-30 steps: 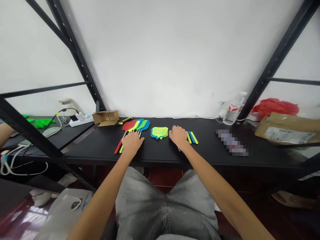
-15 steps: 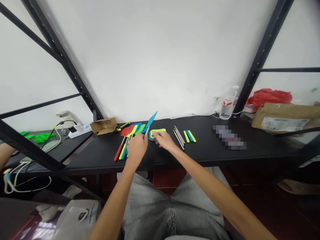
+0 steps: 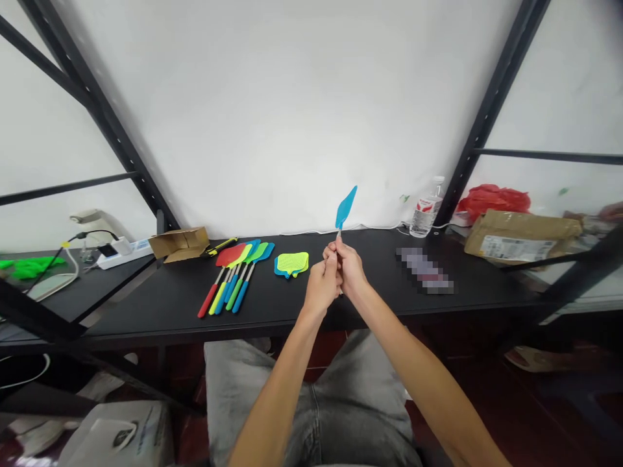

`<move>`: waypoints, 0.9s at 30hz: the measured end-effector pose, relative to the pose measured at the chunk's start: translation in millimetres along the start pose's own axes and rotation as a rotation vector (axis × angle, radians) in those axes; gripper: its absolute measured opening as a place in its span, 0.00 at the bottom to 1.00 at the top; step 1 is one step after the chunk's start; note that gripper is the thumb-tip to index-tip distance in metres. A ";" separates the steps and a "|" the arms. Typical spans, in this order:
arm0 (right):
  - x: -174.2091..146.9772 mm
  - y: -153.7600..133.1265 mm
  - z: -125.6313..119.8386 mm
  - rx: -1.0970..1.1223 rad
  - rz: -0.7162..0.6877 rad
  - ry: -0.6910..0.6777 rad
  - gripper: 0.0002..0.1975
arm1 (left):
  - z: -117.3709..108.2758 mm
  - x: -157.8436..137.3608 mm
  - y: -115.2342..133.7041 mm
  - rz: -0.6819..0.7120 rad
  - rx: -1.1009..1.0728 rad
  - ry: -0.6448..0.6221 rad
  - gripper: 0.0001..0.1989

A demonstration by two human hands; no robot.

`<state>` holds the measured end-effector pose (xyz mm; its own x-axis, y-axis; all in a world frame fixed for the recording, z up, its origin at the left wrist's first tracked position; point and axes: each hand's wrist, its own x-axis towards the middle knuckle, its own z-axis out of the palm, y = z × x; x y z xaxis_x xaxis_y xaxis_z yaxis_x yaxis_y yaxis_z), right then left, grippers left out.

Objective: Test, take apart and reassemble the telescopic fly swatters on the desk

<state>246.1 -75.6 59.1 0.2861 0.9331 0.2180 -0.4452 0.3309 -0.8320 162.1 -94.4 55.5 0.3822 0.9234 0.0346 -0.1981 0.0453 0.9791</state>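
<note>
Touching each other, the left hand point(image 3: 322, 285) and right hand point(image 3: 350, 263) are closed around a blue, flat-headed plastic swatter point(image 3: 346, 209), head upward, over the black bench point(image 3: 160, 314), back from its front edge. Uneven pushing could bend its slim shaft point(image 3: 339, 233).

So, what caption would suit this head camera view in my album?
Both hands clasp a blue-headed swatter at a black desk, with colourful swatters fanned out to the left.

Held swatter head point(image 3: 346, 207) is blue, loose top head point(image 3: 293, 262) yellow-green, seemingly mesh-patterned
</note>
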 end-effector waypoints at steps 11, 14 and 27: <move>4.2 -42.5 -50.0 0.117 0.008 0.004 0.24 | 64.0 -13.8 0.6 -0.330 -0.518 -0.262 0.21; 19.3 -55.9 -74.3 0.105 -0.053 0.111 0.23 | 59.2 -18.5 -14.9 -0.323 -0.379 -0.231 0.18; 20.0 -27.5 -158.4 -0.382 -0.025 0.277 0.23 | 90.2 79.9 -28.1 0.214 1.244 0.027 0.23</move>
<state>398.4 -88.4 5.5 0.5318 0.8353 0.1395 -0.1064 0.2293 -0.9675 279.7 -56.3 48.8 0.4265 0.8759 0.2258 0.7330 -0.4809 0.4810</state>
